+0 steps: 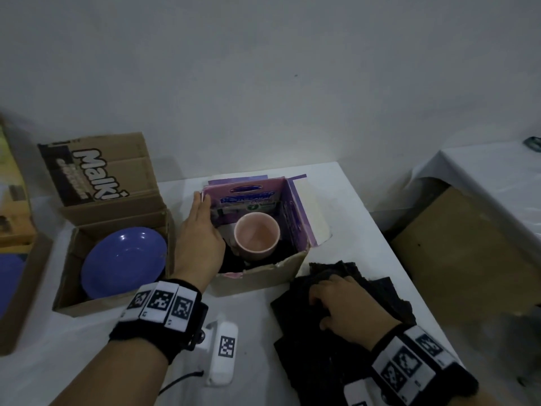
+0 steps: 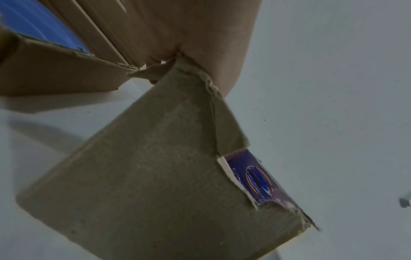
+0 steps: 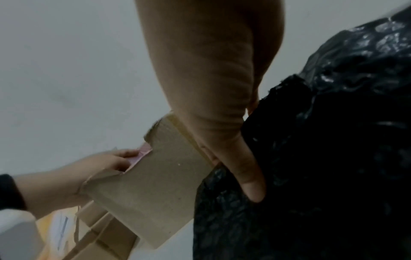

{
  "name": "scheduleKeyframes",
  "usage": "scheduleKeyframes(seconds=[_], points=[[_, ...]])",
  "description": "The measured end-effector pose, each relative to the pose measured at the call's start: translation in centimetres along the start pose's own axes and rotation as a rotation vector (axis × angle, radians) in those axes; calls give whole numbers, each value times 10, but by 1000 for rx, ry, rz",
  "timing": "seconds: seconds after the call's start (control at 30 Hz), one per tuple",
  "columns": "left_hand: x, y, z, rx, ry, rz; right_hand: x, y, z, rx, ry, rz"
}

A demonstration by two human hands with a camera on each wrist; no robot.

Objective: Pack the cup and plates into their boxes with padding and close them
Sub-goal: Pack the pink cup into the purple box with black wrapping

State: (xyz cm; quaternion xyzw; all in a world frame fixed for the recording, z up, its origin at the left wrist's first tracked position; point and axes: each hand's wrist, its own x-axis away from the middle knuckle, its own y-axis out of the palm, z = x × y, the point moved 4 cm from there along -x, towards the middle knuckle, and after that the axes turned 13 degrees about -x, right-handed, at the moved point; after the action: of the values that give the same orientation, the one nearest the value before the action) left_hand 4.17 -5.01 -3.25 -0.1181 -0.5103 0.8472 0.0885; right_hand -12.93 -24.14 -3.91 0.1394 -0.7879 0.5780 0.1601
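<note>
Left hand [image 1: 200,235]: fingers straight, together, flat against left wall of purple box [image 1: 295,227]. Pink cup [image 1: 256,236] upright inside, just right of those fingers. Right hand [image 1: 348,309]: fingers curled, clutching black padding [image 1: 363,291]. Blue plate [image 1: 124,260] in brown box [image 1: 87,303], left.

White table [image 1: 345,230] with two open cardboard boxes [image 1: 260,273] [image 1: 96,300], black padding sheets [image 1: 345,358].

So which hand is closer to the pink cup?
Left. The left hand rests on the left wall of the purple box holding the pink cup. The right hand is on the black padding, outside the box.
</note>
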Motion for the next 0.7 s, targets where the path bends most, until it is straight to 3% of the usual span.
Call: scheduleKeyframes(seconds=[0.17,0.43,0.7], points=[[0,-2,1,30,4,7,9,-27,-9,-184,-149,159],[0,-2,1,71,1,3,22,-86,-37,-380,-260,308],[-1,0,-2,89,-15,-1,6,-124,-38,-622,-272,876]])
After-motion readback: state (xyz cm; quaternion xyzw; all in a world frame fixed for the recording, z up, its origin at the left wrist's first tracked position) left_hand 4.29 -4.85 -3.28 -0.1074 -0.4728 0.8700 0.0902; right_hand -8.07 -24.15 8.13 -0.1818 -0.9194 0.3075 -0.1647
